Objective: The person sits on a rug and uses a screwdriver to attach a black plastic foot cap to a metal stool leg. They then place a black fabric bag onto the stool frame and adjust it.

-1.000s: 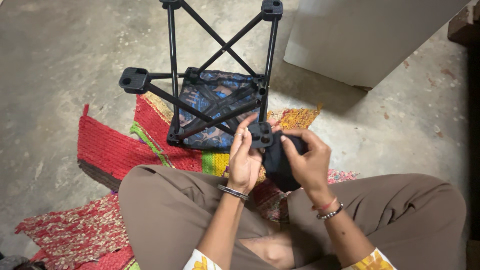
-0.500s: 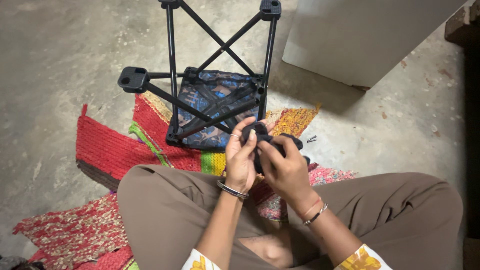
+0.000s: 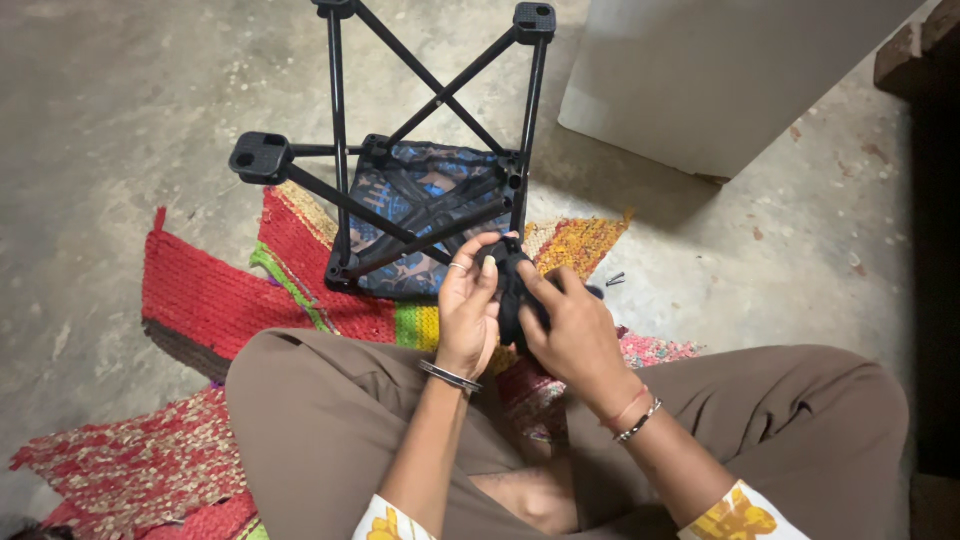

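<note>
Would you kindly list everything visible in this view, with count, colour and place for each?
folding stool: one, black frame with blue patterned seat, upside down on the rug ahead of the knees
black piece: one, black, held between both hands near the stool's corner
woven rug: one, mostly red with green, yellow and pink patches, on the floor under the person
concrete floor: one, grey, all around
box-like object: one, white, top right
small dark bits: a few, on the floor right of the rug
trousers: brown, on crossed legs
left hand: with ring and metal bangle
right hand: with bracelets
</note>
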